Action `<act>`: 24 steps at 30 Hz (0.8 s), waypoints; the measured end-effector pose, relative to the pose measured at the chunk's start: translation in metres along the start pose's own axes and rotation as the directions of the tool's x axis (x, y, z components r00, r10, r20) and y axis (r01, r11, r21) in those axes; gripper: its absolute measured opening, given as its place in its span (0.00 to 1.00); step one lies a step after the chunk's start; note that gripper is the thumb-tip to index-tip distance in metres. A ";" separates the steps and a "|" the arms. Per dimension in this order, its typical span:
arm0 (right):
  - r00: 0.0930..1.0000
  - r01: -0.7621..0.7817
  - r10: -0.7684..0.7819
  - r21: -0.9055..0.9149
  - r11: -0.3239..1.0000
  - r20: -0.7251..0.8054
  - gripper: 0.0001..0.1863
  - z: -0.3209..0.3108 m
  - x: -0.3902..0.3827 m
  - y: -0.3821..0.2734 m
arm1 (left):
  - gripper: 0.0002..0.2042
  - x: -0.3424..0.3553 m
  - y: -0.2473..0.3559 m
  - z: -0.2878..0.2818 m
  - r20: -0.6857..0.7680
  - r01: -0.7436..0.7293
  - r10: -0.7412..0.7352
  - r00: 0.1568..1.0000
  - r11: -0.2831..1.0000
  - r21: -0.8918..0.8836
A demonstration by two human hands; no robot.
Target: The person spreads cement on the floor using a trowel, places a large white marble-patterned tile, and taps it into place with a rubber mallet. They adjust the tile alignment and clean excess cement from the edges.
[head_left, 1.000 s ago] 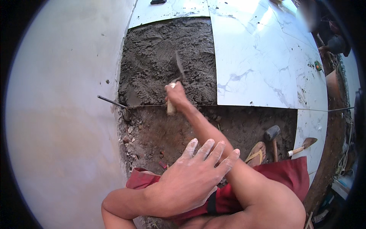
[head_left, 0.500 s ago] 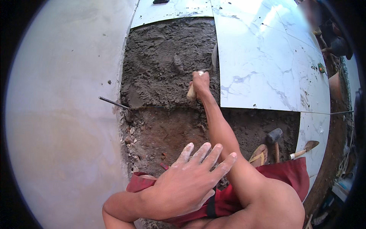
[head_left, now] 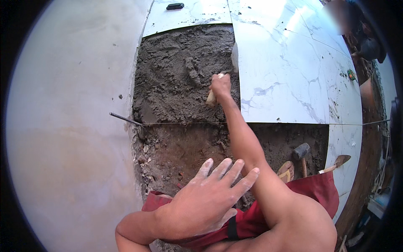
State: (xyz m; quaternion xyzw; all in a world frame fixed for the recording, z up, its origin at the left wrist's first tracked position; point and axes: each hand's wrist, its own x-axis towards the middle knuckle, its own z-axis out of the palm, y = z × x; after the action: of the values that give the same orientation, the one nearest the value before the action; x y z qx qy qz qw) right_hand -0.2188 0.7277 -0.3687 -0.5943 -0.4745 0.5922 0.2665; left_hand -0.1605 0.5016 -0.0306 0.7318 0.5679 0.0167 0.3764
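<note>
My right hand (head_left: 220, 87) grips the wooden handle of a trowel (head_left: 234, 59), whose blade stands on edge against the side of a white marbled tile (head_left: 281, 75). Under it spreads a bed of wet grey mortar (head_left: 168, 63), rough on top, with a raised lump near the middle. Close to my body hovers my left hand (head_left: 210, 193), dusty, fingers spread, holding nothing. A taut string (head_left: 189, 123) crosses the near edge of the mortar, tied to a metal rod (head_left: 125, 119) at the left.
A rubber mallet (head_left: 301, 152) and a second trowel (head_left: 336, 164) lie at my right, near my sandalled foot (head_left: 287, 171). A smooth concrete slab (head_left: 71, 126) borders the left. A dark block (head_left: 175, 6) rests on the far tile. Another person (head_left: 365, 38) is at the far right.
The trowel has moved slightly away along the tile's edge with my right hand. The view has shifted a little, and my left hand stays spread as before.
</note>
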 end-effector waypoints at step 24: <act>0.949 -0.007 -0.005 0.036 0.999 0.314 0.12 0.048 -0.015 -0.020 | 0.37 0.007 -0.016 -0.006 0.037 -0.038 0.041 0.998 0.996 -0.080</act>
State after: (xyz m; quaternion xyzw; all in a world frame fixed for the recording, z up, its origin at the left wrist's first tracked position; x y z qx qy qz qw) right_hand -0.2669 0.7105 -0.3521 -0.4876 -0.4995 0.6881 0.1981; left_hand -0.1741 0.5115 -0.0382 0.7277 0.5448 0.0326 0.4154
